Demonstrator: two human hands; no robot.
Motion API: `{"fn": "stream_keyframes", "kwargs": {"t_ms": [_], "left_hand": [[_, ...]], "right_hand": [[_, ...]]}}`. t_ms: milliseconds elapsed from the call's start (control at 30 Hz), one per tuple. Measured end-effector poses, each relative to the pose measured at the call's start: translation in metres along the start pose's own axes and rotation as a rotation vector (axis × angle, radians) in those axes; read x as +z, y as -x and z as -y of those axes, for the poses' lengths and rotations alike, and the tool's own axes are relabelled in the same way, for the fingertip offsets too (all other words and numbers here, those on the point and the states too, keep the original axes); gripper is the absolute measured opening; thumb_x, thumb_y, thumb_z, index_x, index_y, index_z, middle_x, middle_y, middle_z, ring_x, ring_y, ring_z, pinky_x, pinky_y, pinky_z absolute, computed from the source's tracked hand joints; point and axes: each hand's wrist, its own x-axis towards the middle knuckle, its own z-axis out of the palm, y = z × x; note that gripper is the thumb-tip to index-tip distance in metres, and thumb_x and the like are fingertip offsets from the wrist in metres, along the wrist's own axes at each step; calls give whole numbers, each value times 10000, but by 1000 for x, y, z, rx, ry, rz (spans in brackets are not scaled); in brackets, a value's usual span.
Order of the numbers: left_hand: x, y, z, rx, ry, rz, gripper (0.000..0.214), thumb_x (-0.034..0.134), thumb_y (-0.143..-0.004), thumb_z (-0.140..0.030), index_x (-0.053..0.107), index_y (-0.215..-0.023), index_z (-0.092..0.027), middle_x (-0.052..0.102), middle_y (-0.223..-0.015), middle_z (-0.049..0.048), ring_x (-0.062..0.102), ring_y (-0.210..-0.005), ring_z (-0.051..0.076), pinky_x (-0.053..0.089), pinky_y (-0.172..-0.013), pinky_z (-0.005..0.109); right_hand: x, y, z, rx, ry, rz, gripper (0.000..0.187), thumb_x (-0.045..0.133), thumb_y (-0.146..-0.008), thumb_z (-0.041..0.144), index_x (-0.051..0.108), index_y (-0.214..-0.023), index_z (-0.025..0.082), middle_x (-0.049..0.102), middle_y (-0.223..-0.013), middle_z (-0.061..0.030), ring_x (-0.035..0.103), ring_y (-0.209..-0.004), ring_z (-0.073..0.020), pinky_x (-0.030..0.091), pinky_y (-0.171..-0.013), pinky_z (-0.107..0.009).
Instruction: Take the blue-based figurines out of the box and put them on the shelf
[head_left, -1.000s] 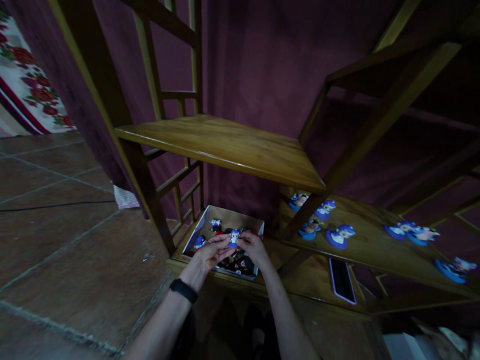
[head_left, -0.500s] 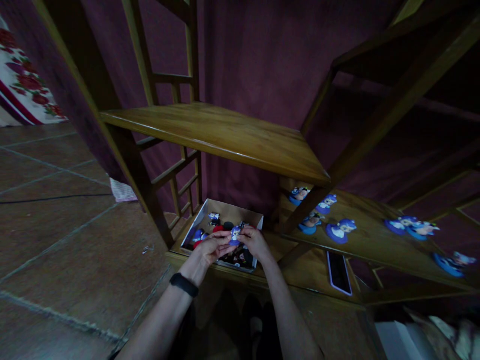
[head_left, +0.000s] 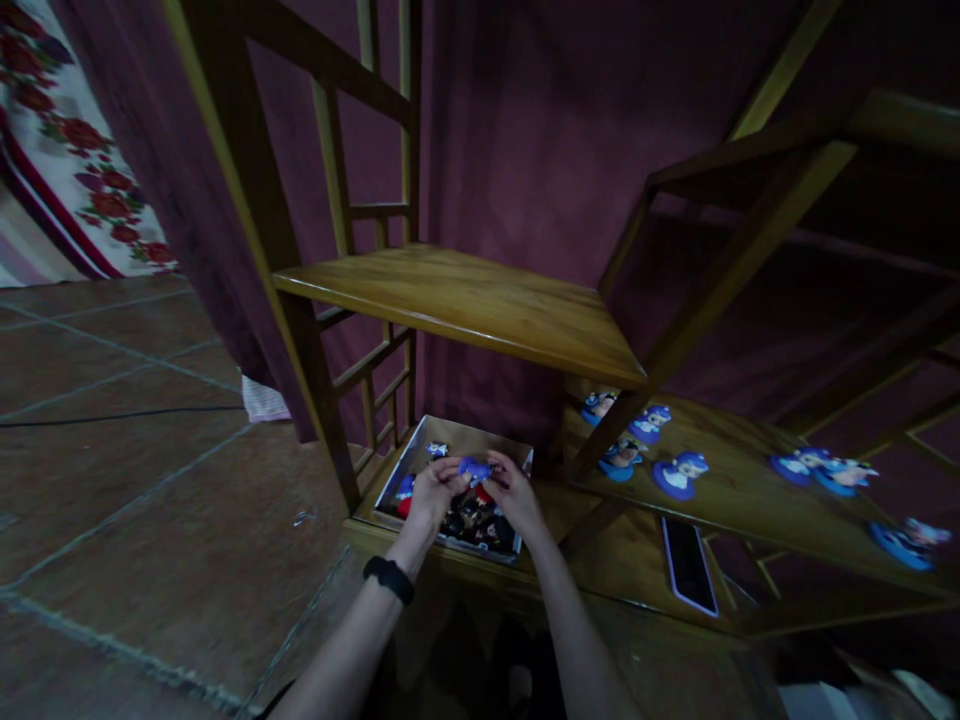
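Both my hands are over an open cardboard box [head_left: 405, 462] on the lowest wooden shelf. My left hand [head_left: 433, 495] and my right hand [head_left: 514, 493] pinch a small blue figurine [head_left: 475, 468] between their fingertips, one hand at each end. The figurine lies roughly flat above the box. Inside the box are several small figurines [head_left: 472, 518] in dark, red and blue colours. A black band [head_left: 388, 579] sits on my left wrist.
A wooden shelf unit stands against a dark red wall, with a bare middle shelf [head_left: 480, 305]. Several blue figurines [head_left: 679, 474] lie on the right shelf. A phone [head_left: 688, 565] lies on the bottom shelf right of the box. A tiled floor [head_left: 135, 470] spreads to the left.
The figurine has turned from upright, facing me, to lying roughly flat between my fingertips. Both hands stayed over the box. My view shifted slightly.
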Motion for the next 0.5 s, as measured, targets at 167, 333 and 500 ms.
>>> {"fn": "stream_keyframes", "kwargs": {"t_ms": [167,333,500], "left_hand": [[0,-3,0,101,-45,78,297,765,-483,-84,654,-756,-123,686,-729,43,625,-695,139,475,-725,239],[0,-3,0,84,-60,70,274,768,-513,-154,680,-771,-130,700,-752,54,629,-712,153,469,-743,253],[1,0,1,4,-28,56,313,789,-476,-148,684,-769,-118,699,-708,54,623,-644,146,481,-691,254]], "right_hand": [[5,5,9,-31,19,43,396,568,-716,247,555,-1112,227,608,-1047,-41,586,-907,-166,465,-827,-315],[6,4,10,-123,142,-40,359,577,-722,220,593,-1080,237,569,-1084,-50,546,-994,-181,433,-888,-320],[2,6,15,-156,220,-17,356,568,-733,195,595,-1083,254,566,-1073,-42,540,-988,-178,431,-879,-313]]}}
